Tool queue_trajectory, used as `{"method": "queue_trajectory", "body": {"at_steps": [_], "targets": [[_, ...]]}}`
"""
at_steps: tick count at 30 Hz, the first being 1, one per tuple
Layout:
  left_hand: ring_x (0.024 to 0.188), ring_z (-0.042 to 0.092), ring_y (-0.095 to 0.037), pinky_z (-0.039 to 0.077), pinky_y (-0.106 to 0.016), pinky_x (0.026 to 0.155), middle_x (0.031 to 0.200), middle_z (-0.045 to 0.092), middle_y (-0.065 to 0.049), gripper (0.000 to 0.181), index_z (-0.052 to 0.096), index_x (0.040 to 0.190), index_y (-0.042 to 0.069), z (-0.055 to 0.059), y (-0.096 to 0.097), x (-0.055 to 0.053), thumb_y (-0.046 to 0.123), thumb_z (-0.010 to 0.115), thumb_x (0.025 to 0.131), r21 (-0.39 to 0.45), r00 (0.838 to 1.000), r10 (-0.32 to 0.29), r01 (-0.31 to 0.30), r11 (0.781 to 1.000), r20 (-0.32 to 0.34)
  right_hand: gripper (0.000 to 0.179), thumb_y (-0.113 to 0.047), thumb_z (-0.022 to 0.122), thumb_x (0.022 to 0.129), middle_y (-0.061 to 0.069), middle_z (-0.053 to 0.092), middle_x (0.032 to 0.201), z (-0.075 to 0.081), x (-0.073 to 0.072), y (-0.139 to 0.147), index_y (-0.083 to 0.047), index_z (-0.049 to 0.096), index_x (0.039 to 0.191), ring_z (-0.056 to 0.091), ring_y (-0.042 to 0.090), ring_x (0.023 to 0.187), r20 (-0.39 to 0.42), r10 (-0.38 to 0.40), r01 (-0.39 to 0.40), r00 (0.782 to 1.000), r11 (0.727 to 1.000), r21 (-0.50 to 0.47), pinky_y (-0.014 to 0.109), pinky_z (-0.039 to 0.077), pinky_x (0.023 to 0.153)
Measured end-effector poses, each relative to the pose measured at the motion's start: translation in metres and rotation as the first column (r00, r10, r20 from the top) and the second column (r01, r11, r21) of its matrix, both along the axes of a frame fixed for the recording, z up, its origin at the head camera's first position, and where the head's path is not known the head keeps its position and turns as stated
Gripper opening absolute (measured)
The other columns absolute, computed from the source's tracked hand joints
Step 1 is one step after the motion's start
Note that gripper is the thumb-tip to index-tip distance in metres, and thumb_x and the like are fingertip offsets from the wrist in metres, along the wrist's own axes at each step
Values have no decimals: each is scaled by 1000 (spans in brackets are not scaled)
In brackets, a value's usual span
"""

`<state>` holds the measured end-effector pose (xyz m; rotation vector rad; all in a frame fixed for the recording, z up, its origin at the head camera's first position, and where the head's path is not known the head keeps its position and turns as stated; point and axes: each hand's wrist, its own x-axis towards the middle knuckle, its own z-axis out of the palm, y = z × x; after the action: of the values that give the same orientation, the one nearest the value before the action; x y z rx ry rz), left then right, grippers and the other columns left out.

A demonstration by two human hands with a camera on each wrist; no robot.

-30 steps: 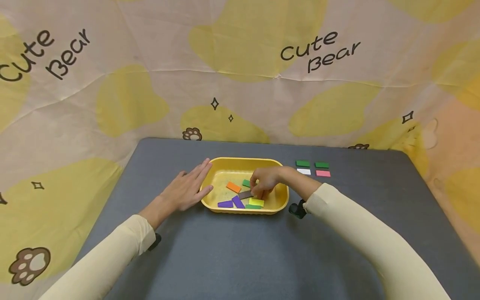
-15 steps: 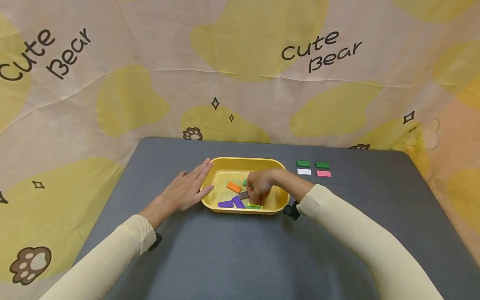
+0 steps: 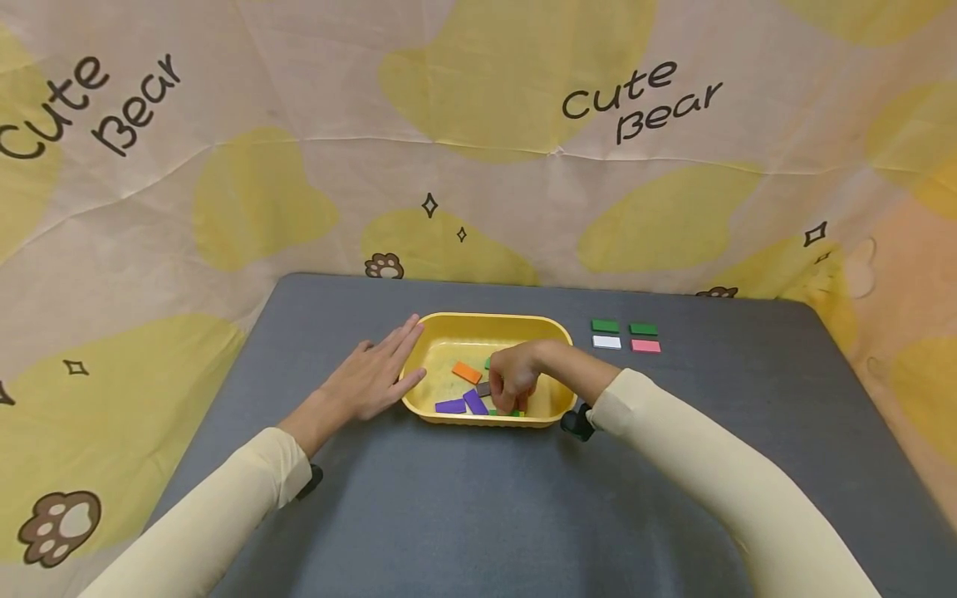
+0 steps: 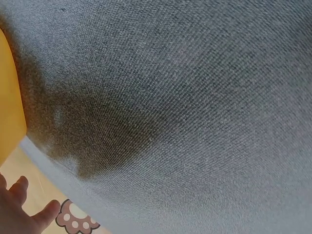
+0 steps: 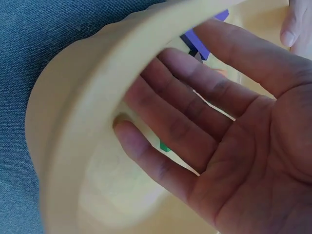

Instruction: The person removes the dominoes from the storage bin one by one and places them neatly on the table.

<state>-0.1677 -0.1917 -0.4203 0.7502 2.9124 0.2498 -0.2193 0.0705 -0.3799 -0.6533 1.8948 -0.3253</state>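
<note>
A yellow plastic tub point(image 3: 493, 421) holds several small flat blocks: an orange block point(image 3: 467, 372), two purple blocks point(image 3: 450, 407), part of a grey block point(image 3: 483, 389) and bits of green ones. My left hand point(image 3: 377, 374) lies with straight, spread fingers at the tub's left rim. My right hand point(image 3: 516, 374) reaches down inside the tub, fingers pointing at the near wall, over a green block point(image 3: 503, 413). In the right wrist view the near rim hides the fingertips of the right hand point(image 5: 209, 117), so I cannot tell whether they pinch a block.
Right of the tub, two green blocks point(image 3: 605, 326), a white block point(image 3: 606, 342) and a pink block point(image 3: 645, 346) lie in two rows on the grey table point(image 3: 463, 507). Behind the table hangs a printed cloth point(image 3: 493, 100).
My right hand has moved slightly left and down in the tub, toward the near wall, and now covers the yellow block and more of the grey one. My left hand stays put.
</note>
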Motion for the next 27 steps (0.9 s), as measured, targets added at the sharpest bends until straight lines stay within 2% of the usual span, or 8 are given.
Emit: {"method": "queue_trajectory", "body": {"at_steps": [3,9,15,19,23,25,27], "targets": [[149,25,-26,29,-63,109,167,7,-5,78,5,161,13,0,0,0,51,41,103,0,1000,1,-1,1000,6,8,-2,68,90,-3,59,76,-1,1,-2,-8,70,84,61,16,71,-5,29,-29,1000,999,16,27,42,64],[149,26,-26,30,-63,109,167,9,-7,78,6,161,12,1,0,1,50,41,103,-4,1000,-2,2,1000,-5,11,0,68,90,-4,63,78,-2,3,-5,-9,71,85,72,25,82,-40,47,-46,998,998,44,26,44,63],[149,26,-26,29,-63,109,167,8,-6,78,5,161,12,1,0,1,51,40,103,-3,1000,-1,1,1000,0,4,-2,71,90,-2,60,79,3,3,-6,-5,72,91,61,15,71,-56,47,-45,997,998,39,22,35,56],[149,26,-26,28,-63,109,168,7,-6,78,5,161,13,0,0,1,51,40,103,-7,1000,3,-3,1000,8,3,-6,73,89,-2,62,81,8,-1,-2,-4,72,91,63,15,73,-93,45,-45,995,999,4,22,40,61],[149,26,-26,28,-63,110,168,6,-5,78,5,161,13,1,0,1,51,40,103,-9,1000,5,-5,1000,13,5,-4,71,90,0,65,80,17,-6,5,1,73,90,68,18,78,-149,78,-89,986,994,-71,23,47,67],[149,26,-26,28,-63,110,167,7,-6,78,5,161,12,1,0,1,50,41,103,-7,1000,4,-4,1000,11,8,-4,70,90,2,68,82,21,-8,8,2,75,94,66,18,78,-178,84,-102,980,991,-92,24,50,72],[149,26,-26,29,-62,110,167,7,-6,78,6,161,12,2,0,1,50,41,103,-6,1000,2,-2,1000,8,15,-5,70,91,5,71,92,24,-11,12,1,75,102,66,16,81,-209,86,-110,974,989,-104,28,52,81]]}}
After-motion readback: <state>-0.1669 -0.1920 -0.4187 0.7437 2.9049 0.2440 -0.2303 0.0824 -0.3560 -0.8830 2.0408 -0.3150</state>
